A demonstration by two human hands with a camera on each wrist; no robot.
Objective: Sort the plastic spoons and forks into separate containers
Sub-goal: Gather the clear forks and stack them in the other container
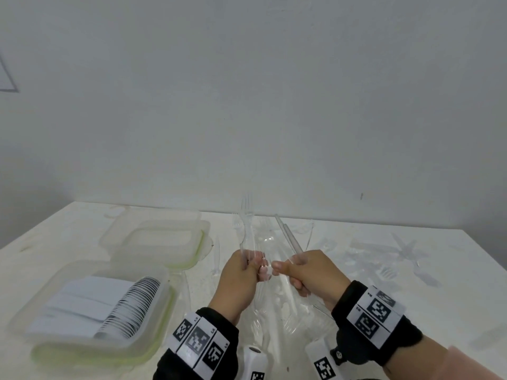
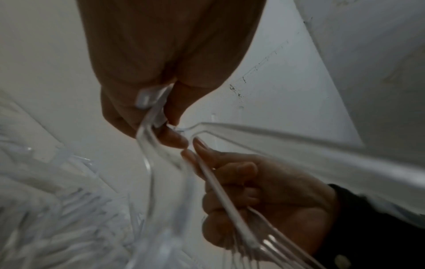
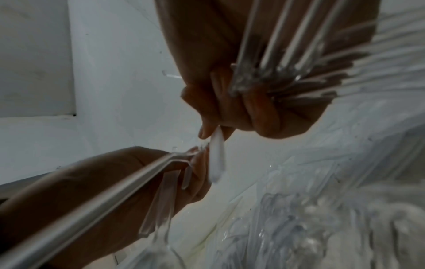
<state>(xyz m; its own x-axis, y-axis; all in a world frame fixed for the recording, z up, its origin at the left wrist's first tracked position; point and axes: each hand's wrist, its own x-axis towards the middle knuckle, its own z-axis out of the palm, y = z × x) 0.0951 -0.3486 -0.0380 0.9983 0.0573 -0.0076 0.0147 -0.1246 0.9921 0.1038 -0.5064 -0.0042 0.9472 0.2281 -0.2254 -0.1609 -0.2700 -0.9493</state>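
A clear plastic fork [image 1: 246, 224] stands nearly upright, tines up, its handle pinched in the left hand [image 1: 238, 281]. A bundle of clear forks [image 1: 290, 242] slants up and to the left out of the right hand's [image 1: 315, 272] fist; the right wrist view shows their tines fanning out behind the palm. More clear cutlery [image 1: 406, 259] lies scattered flat on the white table [image 1: 55, 237], to the right and between the hands. Two translucent, green-trimmed containers sit on the left: the near container [image 1: 90, 305] holds a packed row of white spoons [image 1: 129, 305], and the far container [image 1: 162, 237] looks empty.
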